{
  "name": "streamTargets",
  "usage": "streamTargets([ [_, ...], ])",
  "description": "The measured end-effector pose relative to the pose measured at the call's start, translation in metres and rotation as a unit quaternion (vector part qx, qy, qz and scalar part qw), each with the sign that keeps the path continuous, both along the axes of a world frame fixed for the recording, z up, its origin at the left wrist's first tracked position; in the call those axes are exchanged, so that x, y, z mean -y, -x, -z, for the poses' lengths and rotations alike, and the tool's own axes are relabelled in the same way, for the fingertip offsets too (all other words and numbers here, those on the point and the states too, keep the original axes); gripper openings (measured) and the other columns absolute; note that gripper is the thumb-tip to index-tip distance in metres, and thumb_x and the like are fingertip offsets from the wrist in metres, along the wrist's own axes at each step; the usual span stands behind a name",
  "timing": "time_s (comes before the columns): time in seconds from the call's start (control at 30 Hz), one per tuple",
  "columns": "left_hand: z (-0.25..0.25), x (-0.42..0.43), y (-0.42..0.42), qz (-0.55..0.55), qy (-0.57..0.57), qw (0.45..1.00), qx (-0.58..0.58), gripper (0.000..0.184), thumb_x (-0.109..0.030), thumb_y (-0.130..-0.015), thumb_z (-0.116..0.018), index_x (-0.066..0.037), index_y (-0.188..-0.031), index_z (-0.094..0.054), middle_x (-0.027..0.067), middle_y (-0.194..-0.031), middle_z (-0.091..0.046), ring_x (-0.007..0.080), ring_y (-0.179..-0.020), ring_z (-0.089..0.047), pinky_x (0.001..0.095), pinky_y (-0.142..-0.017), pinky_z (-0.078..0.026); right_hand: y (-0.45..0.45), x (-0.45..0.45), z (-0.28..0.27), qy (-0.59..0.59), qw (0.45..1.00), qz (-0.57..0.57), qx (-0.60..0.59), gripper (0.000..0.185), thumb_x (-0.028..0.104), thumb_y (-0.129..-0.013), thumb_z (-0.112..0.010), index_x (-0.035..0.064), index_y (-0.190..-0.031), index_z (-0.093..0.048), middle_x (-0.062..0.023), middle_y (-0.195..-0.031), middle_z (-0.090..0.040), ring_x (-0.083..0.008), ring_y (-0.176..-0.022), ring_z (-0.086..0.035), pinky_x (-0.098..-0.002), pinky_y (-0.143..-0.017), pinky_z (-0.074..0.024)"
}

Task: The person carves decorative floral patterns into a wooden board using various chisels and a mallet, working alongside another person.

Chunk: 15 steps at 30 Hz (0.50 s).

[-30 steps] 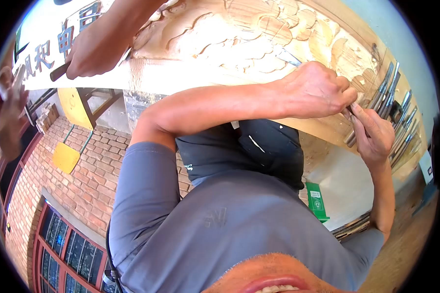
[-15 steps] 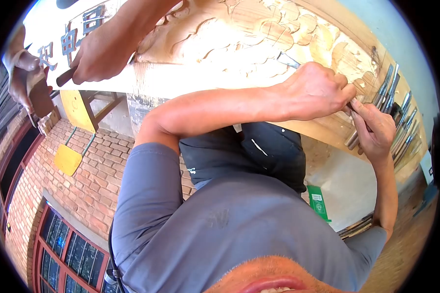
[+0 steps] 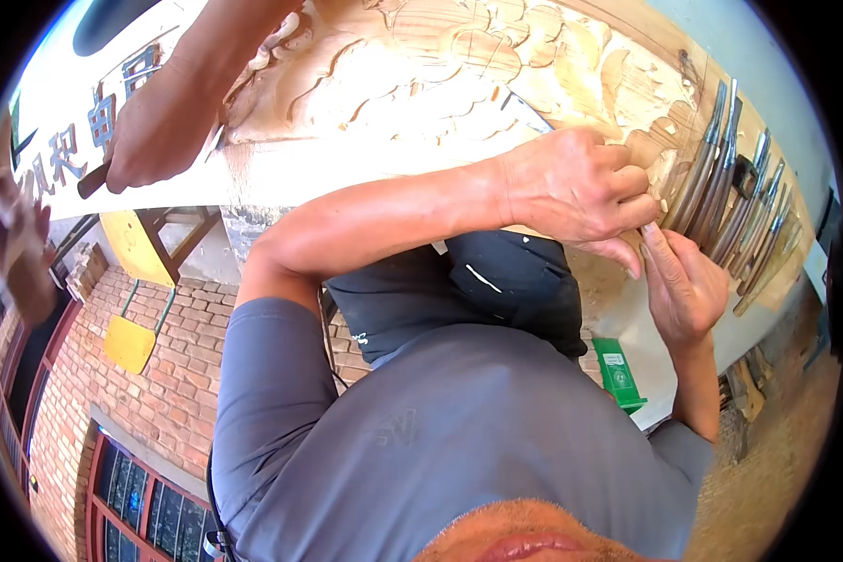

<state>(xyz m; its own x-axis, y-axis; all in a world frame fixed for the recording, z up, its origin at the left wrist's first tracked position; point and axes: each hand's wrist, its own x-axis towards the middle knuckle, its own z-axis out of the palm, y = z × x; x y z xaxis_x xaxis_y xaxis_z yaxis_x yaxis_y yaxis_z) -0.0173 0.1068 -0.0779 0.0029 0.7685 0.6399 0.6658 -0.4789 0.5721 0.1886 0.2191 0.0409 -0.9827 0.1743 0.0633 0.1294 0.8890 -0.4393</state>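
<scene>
My left hand is closed round a chisel, whose narrow metal blade sticks out over a carved wooden panel. The fist hides most of the handle. At the lower right edge of that fist, my right hand has its thumb and fingers pressed together at the handle's end, which is barely visible. Raised and cut wavy shapes cover the panel, and bright light washes out its middle. Several carving tools with dark handles and metal shafts lie side by side on the bench to the right of my hands.
Another person's hand holds a dark-handled tool over the panel's left part, beside carved characters. A blurred hand shows at the far left. A yellow chair and a green bin stand below the bench.
My right hand has moved slightly left and down with my left hand, and the chisel blade sits further left in view. The row of tools shows more fully. The far-left hand has shifted.
</scene>
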Motion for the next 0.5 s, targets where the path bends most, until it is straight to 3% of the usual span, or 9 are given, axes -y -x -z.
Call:
streamTargets([
  [0.07,-0.002,0.002,0.002,0.014,0.016,1.0,0.002,0.061,-0.072,-0.09,-0.077,-0.013,-0.087,-0.059,0.0005,-0.081,-0.055,0.0192,-0.068,-0.065,0.034,-0.054,-0.054,-0.001,0.006,0.002,0.012,1.0,0.024,0.003,0.051,-0.014,-0.08,-0.088,-0.0024,-0.13,-0.081,-0.0184,-0.098,-0.079,-0.0283,-0.077,-0.076,-0.0345,-0.065,-0.059],
  [0.17,-0.003,0.005,0.004,0.022,0.049,0.999,-0.007,0.063,-0.074,-0.09,-0.077,-0.013,-0.086,-0.061,0.0014,-0.08,-0.057,0.0205,-0.066,-0.067,0.0351,-0.054,-0.054,0.002,0.013,0.007,0.006,0.999,0.051,-0.019,0.056,-0.008,-0.075,-0.088,0.0033,-0.129,-0.083,-0.0111,-0.09,-0.074,-0.0242,-0.069,-0.071,-0.0341,-0.06,-0.0552],
  [0.5,0.001,0.003,0.002,0.01,0.082,0.997,-0.001,0.064,-0.076,-0.091,-0.075,-0.013,-0.085,-0.062,0.0025,-0.077,-0.059,0.0237,-0.063,-0.069,0.0377,-0.051,-0.054,0.005,0.007,0.014,0.038,0.997,0.062,-0.015,0.055,-0.01,-0.076,-0.086,0.0025,-0.13,-0.083,-0.0113,-0.087,-0.074,-0.0247,-0.069,-0.072,-0.0354,-0.061,-0.0566],
])
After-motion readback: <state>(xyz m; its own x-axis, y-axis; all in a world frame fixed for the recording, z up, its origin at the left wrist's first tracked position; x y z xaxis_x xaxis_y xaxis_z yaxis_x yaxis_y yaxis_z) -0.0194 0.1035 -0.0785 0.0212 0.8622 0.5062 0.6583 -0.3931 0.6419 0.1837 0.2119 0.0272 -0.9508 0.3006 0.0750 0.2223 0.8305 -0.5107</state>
